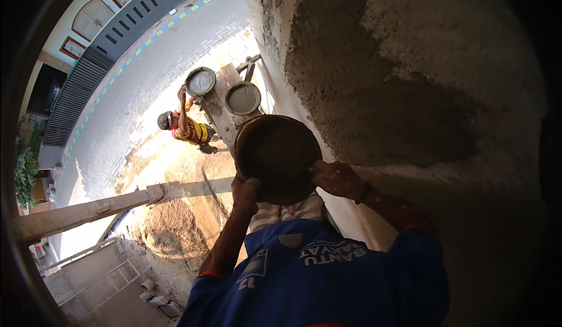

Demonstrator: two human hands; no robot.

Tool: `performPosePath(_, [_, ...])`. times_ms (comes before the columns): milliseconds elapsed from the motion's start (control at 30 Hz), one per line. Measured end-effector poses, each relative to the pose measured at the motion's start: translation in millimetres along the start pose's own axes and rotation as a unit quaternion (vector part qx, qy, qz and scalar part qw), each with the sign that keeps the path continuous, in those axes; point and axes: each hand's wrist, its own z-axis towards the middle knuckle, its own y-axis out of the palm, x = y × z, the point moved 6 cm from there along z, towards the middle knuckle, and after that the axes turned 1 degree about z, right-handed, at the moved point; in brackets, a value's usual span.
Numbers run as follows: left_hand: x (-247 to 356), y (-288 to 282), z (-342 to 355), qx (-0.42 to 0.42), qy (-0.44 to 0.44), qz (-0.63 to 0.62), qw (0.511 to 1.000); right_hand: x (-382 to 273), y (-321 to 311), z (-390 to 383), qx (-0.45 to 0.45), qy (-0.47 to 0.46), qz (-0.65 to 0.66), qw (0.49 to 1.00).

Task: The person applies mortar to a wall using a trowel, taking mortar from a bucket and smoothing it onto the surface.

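Observation:
A large round dark basin [276,117] is held in front of my body, over the near end of the scaffold boards. My left hand [244,191] grips its near left rim, with the thumb over the edge. On the right side, my right hand [338,179] is closed on the rim. The inside is in deep shadow, so I cannot tell what it contains. Past it, a smaller bucket [228,100] with grey mortar stands on the boards [220,119]. Farther left is another bucket [188,86] of wet grey mortar, with a co-worker's raised hand [182,93] near it.
A rough wall [386,75], partly covered with darker plaster, rises close on my right. The co-worker [190,129] stands on the ground below. A long beam [93,207] crosses at left above a sand pile [172,227]. A paved street [140,93] and gate [76,102] lie beyond.

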Motion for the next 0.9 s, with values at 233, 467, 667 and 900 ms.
performPosePath(233, [4,-15,-2,-0.013,0.026,-0.051,0.998,-31,-95,29,-0.017,0.055,0.183,0.981])
performPosePath(467, [10,-50,-17,0.070,0.039,-0.010,0.997,-58,-204,50,-0.004,0.001,0.204,0.979])
performPosePath(667, [-9,-73,-20,0.093,0.018,-0.019,0.995,106,-228,31,0.140,0.337,0.239,0.900])
performPosePath(900, [-16,-76,-8,0.101,-0.001,0.024,0.995,100,-334,-37,0.324,0.185,-0.069,0.925])
